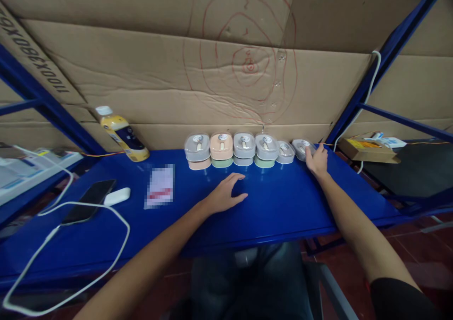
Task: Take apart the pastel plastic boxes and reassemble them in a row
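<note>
Cardboard wall [141, 70], marked with red hand-drawn rings, stands behind a blue table [276, 206].

Right hand [318, 162]: closed about the right end of a grey lidded box [300, 146], thumb on the near side, fingers bent around the far side; how firmly it presses cannot be told. Box located at the right end of the row, slightly turned; whether lifted, unclear.

Left hand [226, 195]: unladen, fingers extended, thumb spread well apart from them, over the table in front of the row.

Nearest the held piece: one single grey box [285, 152], just to its left.

Further left, four stacks of two, side by side: grey over green [266, 149]; grey over grey [244, 147]; peach over green [222, 149]; grey over peach [198, 150].

Left part of table: blurred-out packet [160, 186]; yellow bottle with white cap [122, 133]; black phone [88, 202]; white case [117, 196], touching the phone; white cable [123, 244], looped.

Beyond the table, right: open carton [370, 151].
</note>
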The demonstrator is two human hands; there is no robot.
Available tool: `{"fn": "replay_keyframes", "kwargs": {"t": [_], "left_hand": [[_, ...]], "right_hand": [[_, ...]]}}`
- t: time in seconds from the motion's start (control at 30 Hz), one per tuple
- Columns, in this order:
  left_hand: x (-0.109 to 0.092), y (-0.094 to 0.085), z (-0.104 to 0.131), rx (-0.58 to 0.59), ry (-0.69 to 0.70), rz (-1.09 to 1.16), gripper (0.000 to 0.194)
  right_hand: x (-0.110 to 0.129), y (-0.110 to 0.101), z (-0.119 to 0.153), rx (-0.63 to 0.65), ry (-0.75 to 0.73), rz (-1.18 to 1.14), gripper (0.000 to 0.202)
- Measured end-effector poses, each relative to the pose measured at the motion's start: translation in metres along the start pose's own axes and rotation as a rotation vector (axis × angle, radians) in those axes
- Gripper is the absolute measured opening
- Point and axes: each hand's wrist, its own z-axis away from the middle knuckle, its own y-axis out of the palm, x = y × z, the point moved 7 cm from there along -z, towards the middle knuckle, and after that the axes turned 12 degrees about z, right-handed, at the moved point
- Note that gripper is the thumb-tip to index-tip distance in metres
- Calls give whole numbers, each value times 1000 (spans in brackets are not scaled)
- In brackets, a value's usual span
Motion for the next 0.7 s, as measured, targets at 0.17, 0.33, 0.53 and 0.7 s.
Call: {"fn": "replay_keyframes", "kwargs": {"t": [0.17,0.33,0.53,0.7], "left_hand": [[-2,0,0,3,9,-6,51],[-5,-1,-1,15,6,4,49],[-8,0,-1,31,-11,5,50],[-7,0,-1,14,-2,8,51]], "right_hand": [[78,-19,35,-19,-528,154,65],[113,-6,60,155,-664,276,74],[96,-41,77,123,-461,244,63],[78,-44,85,301,-256,318,92]]}}
